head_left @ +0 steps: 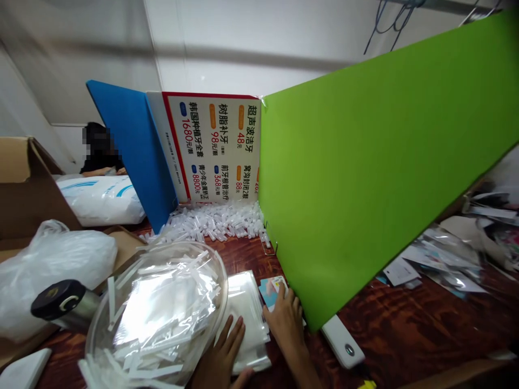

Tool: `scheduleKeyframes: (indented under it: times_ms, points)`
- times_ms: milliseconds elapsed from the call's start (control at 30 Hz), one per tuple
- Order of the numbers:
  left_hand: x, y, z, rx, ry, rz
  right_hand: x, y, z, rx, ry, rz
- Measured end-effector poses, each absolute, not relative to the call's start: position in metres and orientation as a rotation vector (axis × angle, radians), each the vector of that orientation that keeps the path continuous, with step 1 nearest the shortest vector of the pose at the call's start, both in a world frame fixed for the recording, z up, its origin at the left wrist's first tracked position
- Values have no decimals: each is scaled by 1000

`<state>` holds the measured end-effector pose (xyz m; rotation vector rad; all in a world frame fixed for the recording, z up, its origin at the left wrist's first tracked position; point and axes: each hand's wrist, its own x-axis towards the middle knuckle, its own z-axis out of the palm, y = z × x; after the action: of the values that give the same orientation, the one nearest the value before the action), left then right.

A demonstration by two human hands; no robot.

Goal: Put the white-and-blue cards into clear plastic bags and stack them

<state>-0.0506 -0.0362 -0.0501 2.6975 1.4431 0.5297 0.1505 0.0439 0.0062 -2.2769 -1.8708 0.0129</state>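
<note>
Left hand (221,354) on clear bags (246,316), right hand (287,321) on cards (267,294)

Your left hand lies over the stack of bags, near edge side of the worktop (389,324); fingers extended, thumb spread wide, closed round nothing that shows; your right fingers are bent, tips down on the small printed cards just beyond and right of the bags; whether they pinch one, cannot tell; left of the bags, a round clear tub (221,266) heaped with white strips and clear film; right of your right hand, a green board (365,162) slants up, a white device (344,341) just beside its near corner; toward the worktop's far edge, small whitish pieces (214,221) lie piled before a printed panel (219,146).
</note>
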Motion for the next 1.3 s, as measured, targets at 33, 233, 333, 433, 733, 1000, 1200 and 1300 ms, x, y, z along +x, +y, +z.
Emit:
scheduleKeyframes:
  times_ms: [33, 233, 333, 433, 733, 1000, 1200, 1300]
  points:
    - [-55, -38, -46, 2689, 1394, 538, 152, 42, 4, -2238, -1879, 4]
    - [-53, -59, -62, 2378, 1832, 862, 163, 8, -11, -2102, -1762, -126]
    - [-50, -71, -79, 2208, 2099, 893, 166, -15, -13, -2261, -1674, -201]
    - [-54, -77, -84, 2203, 2030, 945, 168, -31, -17, -2400, -1553, -254]
    - [-36, -66, -65, 1929, 2118, 947, 195, -33, -27, -2070, -971, 382]
    - [-48, -61, -46, 1311, 1821, 966, 186, -37, -20, -2046, -934, 537]
    - [-64, -79, -28, 1155, 1671, 836, 185, -39, -26, -2030, -970, 520]
    - [-70, -90, -27, 1092, 1643, 804, 187, -38, -30, -1988, -886, 582]
